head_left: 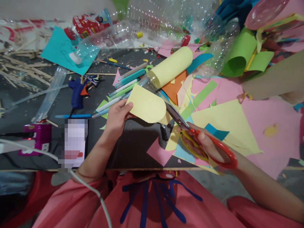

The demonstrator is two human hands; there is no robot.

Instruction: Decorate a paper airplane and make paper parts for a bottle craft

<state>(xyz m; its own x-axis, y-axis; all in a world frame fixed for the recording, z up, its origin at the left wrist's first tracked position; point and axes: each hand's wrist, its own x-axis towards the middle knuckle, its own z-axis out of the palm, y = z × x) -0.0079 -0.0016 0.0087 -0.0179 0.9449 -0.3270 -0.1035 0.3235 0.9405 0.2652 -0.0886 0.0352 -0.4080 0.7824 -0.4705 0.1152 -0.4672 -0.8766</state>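
A pale yellow paper piece (147,105) with a rounded right end is pinched at its left edge between the thumb and fingers of my left hand (118,115). My right hand (205,144) holds scissors (229,158) with one red and one yellow handle, its fingers through the loops. The scissor blades point up and left, close to the paper's rounded end. Just behind the paper, a clear bottle wrapped in a yellow paper tube (174,66) lies on its side. Several markers (127,90) lie beyond my left hand.
At the left are a blue glue gun (77,93), a phone (74,139), a purple power block (35,139) and wooden sticks (28,68). Plastic bottles (152,22) line the back. Pink paper (273,126) and green paper rolls (241,53) are at the right. A white cable (95,190) crosses the front left.
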